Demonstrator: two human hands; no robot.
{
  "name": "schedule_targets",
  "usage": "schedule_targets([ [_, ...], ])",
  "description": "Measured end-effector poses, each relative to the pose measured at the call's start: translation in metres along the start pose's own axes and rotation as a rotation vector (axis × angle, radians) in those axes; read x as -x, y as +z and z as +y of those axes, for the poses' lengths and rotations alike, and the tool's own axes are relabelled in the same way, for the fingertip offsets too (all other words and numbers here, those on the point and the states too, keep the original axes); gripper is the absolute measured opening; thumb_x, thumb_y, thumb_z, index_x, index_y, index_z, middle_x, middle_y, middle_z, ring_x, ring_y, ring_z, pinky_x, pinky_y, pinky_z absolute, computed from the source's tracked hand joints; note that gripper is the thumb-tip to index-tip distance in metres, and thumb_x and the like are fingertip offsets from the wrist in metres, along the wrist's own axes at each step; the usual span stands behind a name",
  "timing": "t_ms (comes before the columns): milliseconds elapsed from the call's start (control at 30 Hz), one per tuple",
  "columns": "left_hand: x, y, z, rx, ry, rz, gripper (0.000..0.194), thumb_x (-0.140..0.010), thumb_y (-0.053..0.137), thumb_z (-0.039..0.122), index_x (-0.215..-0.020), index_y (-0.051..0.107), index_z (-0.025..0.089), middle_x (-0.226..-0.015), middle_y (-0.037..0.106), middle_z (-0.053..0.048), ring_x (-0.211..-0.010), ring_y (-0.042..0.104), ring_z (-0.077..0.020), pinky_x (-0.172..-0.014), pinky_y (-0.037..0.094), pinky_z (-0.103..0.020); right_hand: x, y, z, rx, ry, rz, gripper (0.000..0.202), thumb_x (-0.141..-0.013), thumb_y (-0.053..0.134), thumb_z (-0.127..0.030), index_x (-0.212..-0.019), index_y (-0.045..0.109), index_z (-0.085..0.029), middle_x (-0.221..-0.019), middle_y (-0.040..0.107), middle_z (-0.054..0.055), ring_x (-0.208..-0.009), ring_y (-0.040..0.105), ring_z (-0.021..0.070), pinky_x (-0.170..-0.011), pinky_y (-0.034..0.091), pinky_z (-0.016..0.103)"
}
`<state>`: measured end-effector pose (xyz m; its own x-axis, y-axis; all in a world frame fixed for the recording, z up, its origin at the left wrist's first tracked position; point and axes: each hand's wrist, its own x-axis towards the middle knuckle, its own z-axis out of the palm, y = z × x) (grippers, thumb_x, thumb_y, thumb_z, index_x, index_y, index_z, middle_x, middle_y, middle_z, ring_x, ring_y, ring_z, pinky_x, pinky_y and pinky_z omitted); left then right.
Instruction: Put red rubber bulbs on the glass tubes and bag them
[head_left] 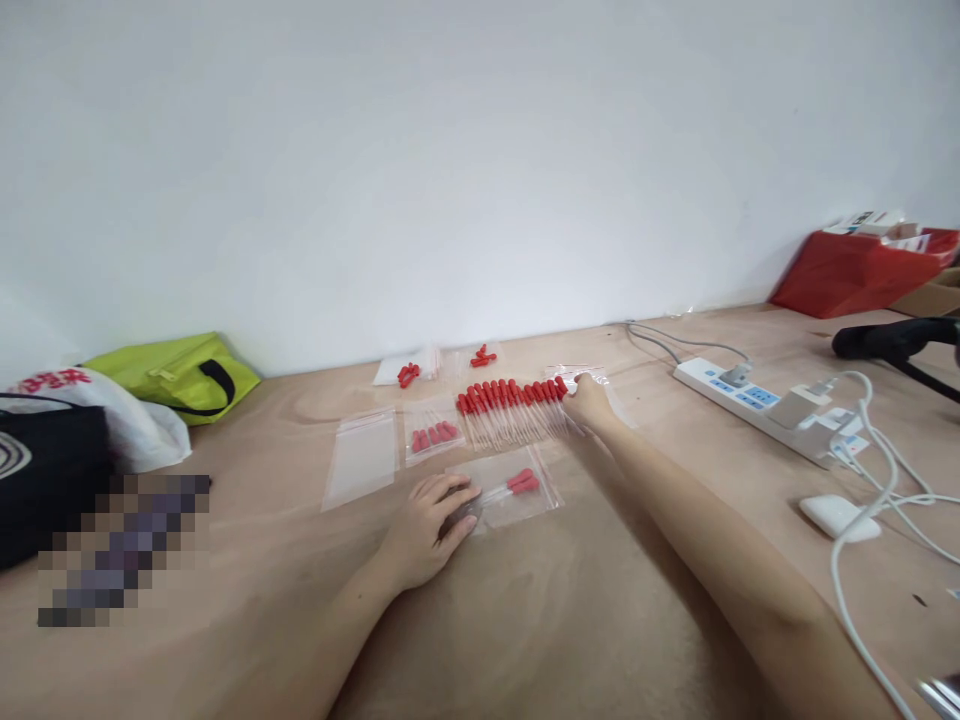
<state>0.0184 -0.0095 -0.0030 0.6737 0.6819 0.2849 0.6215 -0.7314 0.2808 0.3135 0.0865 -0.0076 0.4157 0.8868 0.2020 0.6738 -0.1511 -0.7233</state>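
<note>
My left hand [427, 530] rests on the table with fingers curved round the left end of a clear zip bag [544, 505]. Inside that bag lie red-handled thin rods [523, 482], their pale shafts pointing toward my fingers. My right hand [589, 402] is closed at the right end of a row of red-handled thin rods [510, 392], its fingertips pinching the end one. The rods lie side by side, red ends away from me. Left of the row, another zip bag [431, 418] contains several red-handled pieces, beside a flat clear bag [361, 455].
Behind the row sit two small bags with red pieces [408, 375] [483, 356]. A white power strip [750, 400] with cables and a white case [838, 518] lie at right. A green bag [165, 370] and a black bag [56, 470] stand left; a red bag [847, 272] is far right.
</note>
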Motion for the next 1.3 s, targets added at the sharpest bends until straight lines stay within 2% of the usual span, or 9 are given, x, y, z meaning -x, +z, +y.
schedule_targets([
  [100, 0.0, 0.0, 0.0, 0.001, 0.002, 0.006, 0.029, -0.084, 0.045, 0.029, -0.109, 0.056, 0.024, -0.112, 0.056, -0.007, -0.105, 0.05, -0.0219, -0.089, 0.041, -0.043, 0.009, -0.014, -0.001, -0.056, -0.033, -0.019, 0.041, -0.067, 0.05, -0.015, -0.108, 0.047, -0.011, -0.064, 0.057, 0.006, -0.072, 0.058, 0.023, -0.065, 0.043, 0.031],
  [200, 0.0, 0.001, -0.001, -0.001, 0.008, 0.008, 0.028, -0.084, 0.045, 0.028, -0.109, 0.057, 0.024, -0.111, 0.056, -0.007, -0.105, 0.05, -0.0217, -0.089, 0.041, -0.043, 0.033, -0.02, 0.004, -0.361, -0.058, -0.146, 0.055, -0.071, 0.047, -0.024, -0.123, 0.03, -0.015, -0.061, 0.051, -0.004, -0.051, 0.053, 0.0144, -0.05, 0.042, 0.026],
  [267, 0.0, 0.0, -0.001, -0.003, 0.008, 0.01, 0.028, -0.084, 0.045, 0.028, -0.109, 0.057, 0.024, -0.111, 0.056, -0.007, -0.105, 0.05, -0.0218, -0.089, 0.041, -0.043, 0.053, -0.017, 0.008, -0.586, -0.025, -0.215, 0.064, -0.072, 0.047, -0.031, -0.127, 0.017, -0.019, -0.062, 0.047, -0.008, -0.042, 0.048, 0.0108, -0.042, 0.041, 0.024],
  [367, -0.001, 0.0, 0.0, -0.001, 0.008, 0.01, 0.028, -0.084, 0.045, 0.029, -0.109, 0.058, 0.025, -0.111, 0.056, -0.006, -0.105, 0.05, -0.0218, -0.089, 0.042, -0.043, 0.078, -0.007, 0.011, -0.795, 0.053, -0.169, 0.071, -0.069, 0.051, -0.035, -0.126, 0.011, -0.023, -0.068, 0.046, -0.008, -0.046, 0.053, 0.0104, -0.043, 0.046, 0.025],
  [567, -0.001, -0.001, 0.0, -0.01, 0.013, 0.016, 0.028, -0.085, 0.044, 0.028, -0.11, 0.058, 0.027, -0.112, 0.057, -0.005, -0.105, 0.051, -0.0217, -0.089, 0.042, -0.043, 0.086, 0.001, 0.004, -0.869, 0.096, -0.027, 0.065, -0.068, 0.054, -0.037, -0.119, 0.016, -0.023, -0.066, 0.046, -0.008, -0.049, 0.056, 0.0119, -0.047, 0.049, 0.027],
  [767, -0.002, -0.001, -0.001, -0.027, 0.022, -0.001, 0.029, -0.086, 0.043, 0.029, -0.111, 0.057, 0.029, -0.114, 0.055, -0.005, -0.106, 0.05, -0.0215, -0.089, 0.042, -0.042, 0.087, 0.0, -0.004, -0.969, 0.141, -0.068, 0.051, -0.068, 0.052, -0.038, -0.107, 0.021, -0.024, -0.064, 0.051, -0.008, -0.052, 0.058, 0.0137, -0.051, 0.05, 0.029],
  [1000, -0.002, -0.001, 0.001, -0.02, 0.014, -0.03, 0.031, -0.086, 0.042, 0.027, -0.114, 0.054, 0.028, -0.116, 0.054, -0.005, -0.108, 0.048, -0.0218, -0.091, 0.04, -0.043, 0.103, 0.001, -0.015, -1.112, 0.211, -0.31, 0.035, -0.065, 0.059, -0.037, -0.087, 0.034, -0.024, -0.062, 0.056, -0.007, -0.054, 0.058, 0.012, -0.055, 0.05, 0.028],
  [1133, -0.002, -0.003, 0.003, -0.013, -0.027, -0.038, 0.036, -0.084, 0.045, 0.03, -0.12, 0.047, 0.024, -0.118, 0.053, -0.007, -0.109, 0.047, -0.0225, -0.092, 0.039, -0.042, 0.105, 0.001, -0.012, -0.969, 0.148, -0.473, 0.029, -0.058, 0.067, -0.032, -0.075, 0.047, -0.02, -0.057, 0.053, -0.007, -0.044, 0.05, 0.0073, -0.044, 0.043, 0.021],
  [1300, -0.003, -0.004, 0.004, -0.007, -0.038, -0.035, 0.035, -0.084, 0.045, 0.031, -0.118, 0.047, 0.023, -0.117, 0.054, -0.006, -0.108, 0.047, -0.0221, -0.092, 0.039, -0.04, 0.102, 0.001, -0.01, -0.811, 0.02, -0.689, 0.034, -0.063, 0.063, -0.044, -0.084, 0.056, -0.017, -0.059, 0.059, -0.003, -0.041, 0.049, 0.0087, -0.037, 0.034, 0.019],
])
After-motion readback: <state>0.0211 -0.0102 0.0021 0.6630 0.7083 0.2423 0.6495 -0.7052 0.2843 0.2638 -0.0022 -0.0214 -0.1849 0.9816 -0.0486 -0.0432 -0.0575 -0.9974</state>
